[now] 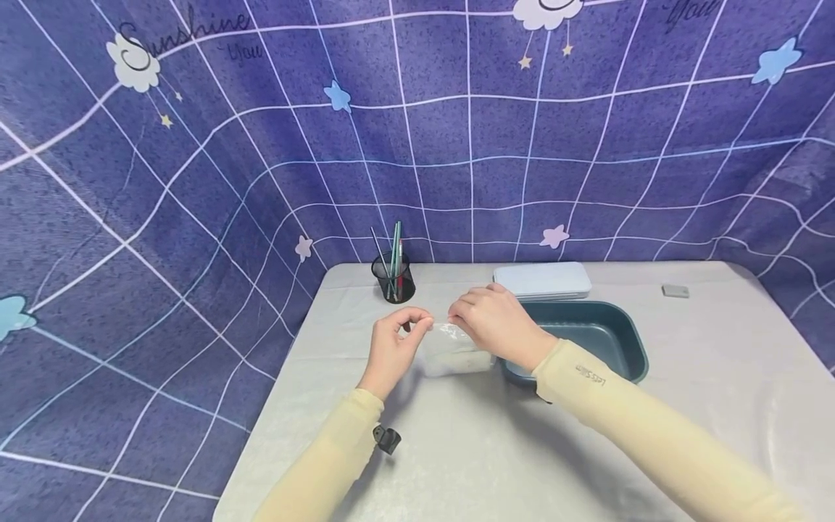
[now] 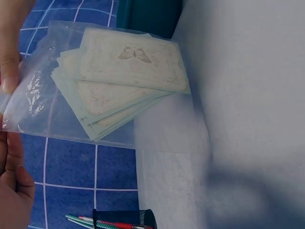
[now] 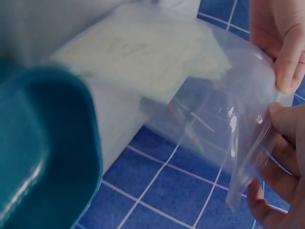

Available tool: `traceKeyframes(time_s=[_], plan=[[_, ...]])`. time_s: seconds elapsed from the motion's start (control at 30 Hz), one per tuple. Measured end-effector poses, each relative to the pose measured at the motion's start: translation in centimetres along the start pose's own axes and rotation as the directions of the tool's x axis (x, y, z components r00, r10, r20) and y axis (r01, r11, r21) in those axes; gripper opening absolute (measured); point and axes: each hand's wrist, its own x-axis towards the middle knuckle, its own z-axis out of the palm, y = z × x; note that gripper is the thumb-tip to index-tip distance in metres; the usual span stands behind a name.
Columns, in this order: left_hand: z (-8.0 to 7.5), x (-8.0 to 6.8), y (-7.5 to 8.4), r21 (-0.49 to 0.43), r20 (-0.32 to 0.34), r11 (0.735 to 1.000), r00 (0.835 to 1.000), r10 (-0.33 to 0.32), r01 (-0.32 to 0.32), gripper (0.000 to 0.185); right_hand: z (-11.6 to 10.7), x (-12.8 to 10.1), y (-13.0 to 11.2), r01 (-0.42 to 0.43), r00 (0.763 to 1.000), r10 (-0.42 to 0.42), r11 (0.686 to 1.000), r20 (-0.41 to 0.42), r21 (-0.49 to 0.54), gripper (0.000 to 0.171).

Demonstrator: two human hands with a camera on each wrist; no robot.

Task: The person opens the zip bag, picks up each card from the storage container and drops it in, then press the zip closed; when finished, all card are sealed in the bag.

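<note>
A clear plastic bag (image 1: 450, 346) hangs upright between my two hands over the table. Inside it, a fanned stack of cream cards with pale green edges (image 2: 133, 62) lies at the bottom; the front card shows a butterfly print. My left hand (image 1: 391, 348) pinches the bag's top edge between thumb and forefinger. Close beside it, my right hand (image 1: 501, 322) pinches the same edge, fingertips a short way from the left ones. In the right wrist view the bag's mouth (image 3: 267, 129) looks gathered and creased near the fingers.
Right of the bag stands a dark teal bin (image 1: 626, 341), partly behind my right forearm. A pale blue flat case (image 1: 543, 279) lies behind it. A black mesh cup (image 1: 394, 283) with several pencils stands back left. A small grey block (image 1: 675, 291) lies far right.
</note>
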Motion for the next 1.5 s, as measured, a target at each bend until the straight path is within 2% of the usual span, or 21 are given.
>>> traceKeyframes(time_s=[0.23,0.43,1.0,1.27,1.5], plan=[[0.0,0.1,0.0,0.008,0.021,1.000,1.000,-0.020,0.019,0.007,0.3,-0.9,0.6,0.095,0.995,-0.097,0.990,-0.017,-0.106,0.007],[0.0,0.2,-0.2,0.007,0.007,1.000,1.000,-0.012,0.012,0.008,0.0,-1.5,0.9,0.069,0.997,-0.066,0.991,0.030,-0.118,0.006],[-0.2,0.3,-0.4,0.007,-0.001,1.000,1.000,-0.003,0.003,0.010,-1.5,-4.6,3.1,0.017,0.999,-0.014,0.998,0.048,-0.063,0.008],[0.1,0.3,-0.2,-0.005,-0.009,1.000,1.000,-0.006,0.006,0.009,-1.8,-5.9,3.9,0.005,1.000,-0.004,0.999,0.019,-0.047,0.009],[0.4,0.1,-0.3,-0.020,-0.042,1.000,0.999,-0.018,0.017,0.006,-1.7,-6.4,4.0,0.054,0.998,-0.054,0.998,-0.037,-0.016,0.008]])
